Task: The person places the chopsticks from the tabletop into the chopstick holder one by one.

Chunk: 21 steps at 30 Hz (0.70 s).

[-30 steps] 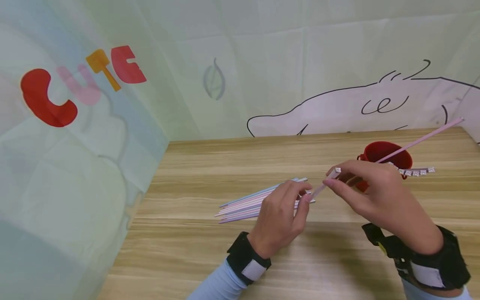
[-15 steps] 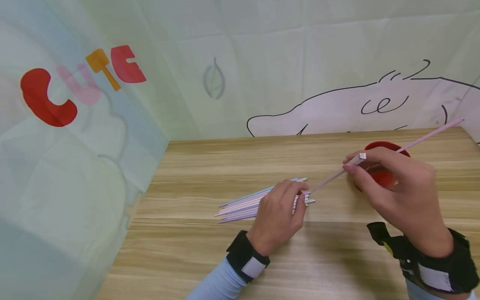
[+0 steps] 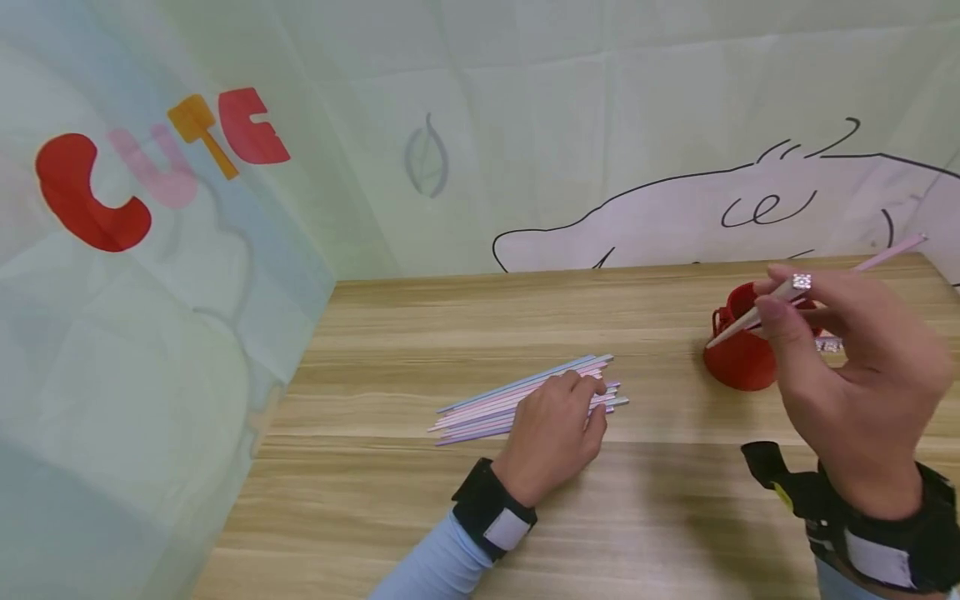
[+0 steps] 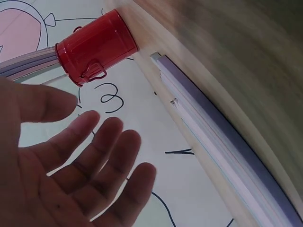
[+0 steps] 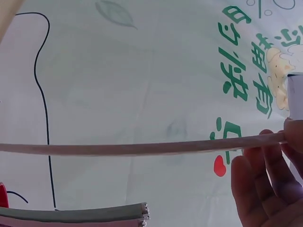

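Pinching pale stick (image 3: 733, 329) btwn thumb & index w/ R hand (image 3: 862, 367). Hovering or resting over more sticks w/ L hand (image 3: 551, 429), fingers loosely bent, gripping nothing; can't confirm contact.

Behind both hands: pale printed backdrop (image 3: 525, 125), w/ bright "CUTE" lettering (image 3: 93, 204) up & left of L hand. Beneath both: wood-grain table (image 3: 337, 508). Fanned under & left of L hand: loose sticks (image 3: 480, 415) in pink, blue & lilac, slimmer ends pointing away left. Just left of R hand, partly hidden by it: red bucket (image 3: 738, 367) w/ small side handle, holding several sticks, incl. pink stick (image 3: 892, 253) jutting up past R hand. Slanting down-left from R fingertips across view of bucket: pale stick; can't tell if touching.

Judging by looks: light, stiff, smooth, prob. a bit slippery & quick to roll, not v. fragile, though thin enough to snap if bent hard. Best held w/ light thumb-and-index pinch on thicker-looking upper part, just below glittery end (image 3: 802, 282), leaving slim end free.
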Each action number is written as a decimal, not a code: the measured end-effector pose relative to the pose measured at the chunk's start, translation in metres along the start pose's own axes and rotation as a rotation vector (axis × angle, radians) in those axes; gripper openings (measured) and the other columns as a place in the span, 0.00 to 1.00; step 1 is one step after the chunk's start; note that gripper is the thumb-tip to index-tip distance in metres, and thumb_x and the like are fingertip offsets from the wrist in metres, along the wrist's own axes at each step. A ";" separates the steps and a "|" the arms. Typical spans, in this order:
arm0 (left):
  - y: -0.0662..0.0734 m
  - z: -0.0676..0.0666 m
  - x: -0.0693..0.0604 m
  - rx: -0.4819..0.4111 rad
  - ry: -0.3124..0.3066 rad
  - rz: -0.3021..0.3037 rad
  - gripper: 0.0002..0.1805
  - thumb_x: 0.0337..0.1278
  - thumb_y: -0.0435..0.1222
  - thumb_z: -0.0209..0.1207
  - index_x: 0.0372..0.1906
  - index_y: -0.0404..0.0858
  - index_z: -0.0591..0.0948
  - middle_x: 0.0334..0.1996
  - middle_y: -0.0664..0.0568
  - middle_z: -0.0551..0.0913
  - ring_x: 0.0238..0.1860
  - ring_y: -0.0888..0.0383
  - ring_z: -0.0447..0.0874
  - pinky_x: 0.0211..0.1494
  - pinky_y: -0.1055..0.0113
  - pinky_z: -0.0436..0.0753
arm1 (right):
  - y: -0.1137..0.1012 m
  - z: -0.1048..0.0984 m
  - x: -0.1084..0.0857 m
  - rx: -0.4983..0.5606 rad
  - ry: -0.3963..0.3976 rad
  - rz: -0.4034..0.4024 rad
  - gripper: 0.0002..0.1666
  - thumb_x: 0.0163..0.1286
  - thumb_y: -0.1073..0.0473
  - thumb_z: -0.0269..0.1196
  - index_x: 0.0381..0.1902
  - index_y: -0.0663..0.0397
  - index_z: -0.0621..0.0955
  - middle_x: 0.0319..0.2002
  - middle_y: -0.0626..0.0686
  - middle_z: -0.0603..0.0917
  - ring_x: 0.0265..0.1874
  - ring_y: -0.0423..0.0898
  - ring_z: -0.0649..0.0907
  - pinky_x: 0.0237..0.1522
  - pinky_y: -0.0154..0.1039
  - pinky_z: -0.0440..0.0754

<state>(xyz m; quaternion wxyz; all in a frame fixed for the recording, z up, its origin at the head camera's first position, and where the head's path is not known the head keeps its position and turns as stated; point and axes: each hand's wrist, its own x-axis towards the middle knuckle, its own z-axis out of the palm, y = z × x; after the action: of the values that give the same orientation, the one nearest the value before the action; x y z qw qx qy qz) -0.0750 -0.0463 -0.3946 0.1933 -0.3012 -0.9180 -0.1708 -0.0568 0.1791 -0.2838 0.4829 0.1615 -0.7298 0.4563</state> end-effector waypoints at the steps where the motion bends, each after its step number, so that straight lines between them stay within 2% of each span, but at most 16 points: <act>1: 0.000 0.000 0.000 0.017 -0.009 0.001 0.07 0.59 0.36 0.63 0.41 0.42 0.86 0.33 0.55 0.83 0.30 0.60 0.80 0.27 0.71 0.76 | 0.001 -0.001 0.000 -0.008 0.010 0.006 0.13 0.66 0.66 0.69 0.42 0.74 0.85 0.42 0.67 0.87 0.41 0.40 0.84 0.47 0.25 0.78; 5: -0.001 0.001 -0.001 0.051 -0.049 -0.002 0.07 0.59 0.37 0.63 0.40 0.42 0.87 0.32 0.55 0.83 0.30 0.59 0.81 0.27 0.69 0.77 | 0.006 -0.003 0.000 0.015 0.059 0.000 0.11 0.65 0.71 0.68 0.45 0.74 0.85 0.42 0.67 0.87 0.42 0.48 0.85 0.48 0.28 0.79; 14: -0.005 0.005 -0.002 0.091 -0.129 -0.007 0.08 0.59 0.38 0.64 0.39 0.40 0.88 0.31 0.52 0.84 0.29 0.58 0.82 0.24 0.69 0.75 | 0.005 -0.006 0.000 -0.086 0.114 -0.004 0.11 0.69 0.72 0.64 0.47 0.73 0.85 0.42 0.72 0.83 0.46 0.42 0.84 0.52 0.29 0.78; 21: -0.007 0.008 -0.006 0.135 -0.174 -0.016 0.07 0.58 0.41 0.64 0.32 0.40 0.85 0.25 0.52 0.80 0.24 0.56 0.78 0.18 0.67 0.69 | 0.010 -0.006 0.002 -0.102 0.111 0.001 0.10 0.68 0.71 0.66 0.46 0.69 0.87 0.41 0.70 0.85 0.45 0.46 0.84 0.51 0.29 0.78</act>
<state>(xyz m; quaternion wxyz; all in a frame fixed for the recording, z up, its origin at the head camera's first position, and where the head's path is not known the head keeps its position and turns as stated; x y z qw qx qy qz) -0.0769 -0.0511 -0.4060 0.1316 -0.2937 -0.9431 -0.0835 -0.0615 0.1898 -0.2865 0.5302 0.1109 -0.7240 0.4270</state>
